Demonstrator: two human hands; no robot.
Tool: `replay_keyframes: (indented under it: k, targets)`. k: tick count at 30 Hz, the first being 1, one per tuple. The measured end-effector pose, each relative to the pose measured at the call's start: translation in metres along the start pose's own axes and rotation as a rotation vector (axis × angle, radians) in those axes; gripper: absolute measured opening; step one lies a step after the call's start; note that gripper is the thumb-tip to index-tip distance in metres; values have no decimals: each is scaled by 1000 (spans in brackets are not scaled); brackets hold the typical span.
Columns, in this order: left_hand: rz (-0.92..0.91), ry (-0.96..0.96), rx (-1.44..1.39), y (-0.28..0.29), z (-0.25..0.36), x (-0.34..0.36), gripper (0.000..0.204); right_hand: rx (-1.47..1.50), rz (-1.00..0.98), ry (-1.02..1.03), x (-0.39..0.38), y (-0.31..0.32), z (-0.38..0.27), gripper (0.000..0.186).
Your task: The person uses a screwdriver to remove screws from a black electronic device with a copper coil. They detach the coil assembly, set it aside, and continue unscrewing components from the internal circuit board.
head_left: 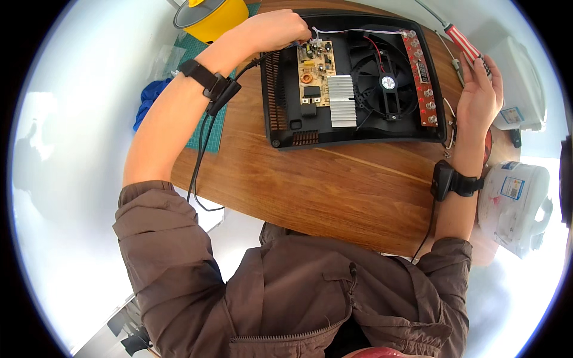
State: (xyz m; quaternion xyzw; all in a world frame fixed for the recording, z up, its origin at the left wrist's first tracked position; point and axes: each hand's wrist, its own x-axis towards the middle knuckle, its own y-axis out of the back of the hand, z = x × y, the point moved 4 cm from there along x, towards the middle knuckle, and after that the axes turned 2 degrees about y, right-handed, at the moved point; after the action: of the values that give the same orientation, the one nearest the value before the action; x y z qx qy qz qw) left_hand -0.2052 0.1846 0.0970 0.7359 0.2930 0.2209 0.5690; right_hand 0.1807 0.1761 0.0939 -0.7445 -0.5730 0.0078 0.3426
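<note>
An opened black appliance base (pixel 352 134), which looks like an induction cooker's lower shell, lies on the table. Inside it are a tan circuit board (pixel 325 62), a silver finned heat sink (pixel 342 101), a black fan (pixel 388 83) and a red control board (pixel 422 83). My left hand (pixel 280 28) is closed at the shell's far left corner, by the board's wires; what its fingers pinch is hidden. Off the shell's right side, my right hand (pixel 480 95) is wrapped round the red-and-white striped handle of a screwdriver (pixel 462 43), its shaft pointing far left.
A yellow bucket (pixel 224 21) with a grey lid stands at the far left, near a green cutting mat (pixel 194 48) and blue cloth (pixel 149 101). White plastic jugs (pixel 516 200) stand on the right. Black cables (pixel 200 149) hang from my wrist straps. Bare wood table (pixel 334 191) lies in front.
</note>
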Motion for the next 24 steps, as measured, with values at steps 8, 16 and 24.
replay_keyframes:
  k: [8, 16, 24]
  targets:
    - [70, 16, 25, -2, 3, -3, 13, -3, 10, 11, -3, -4, -1, 23]
    - [83, -8, 24, -6, 2, -7, 11, 11, 16, 63, -1, -3, -6, 22]
    - [-121, 53, -223, -2, -6, -5, 14, 11, 47, 86, 1, 1, -5, 24]
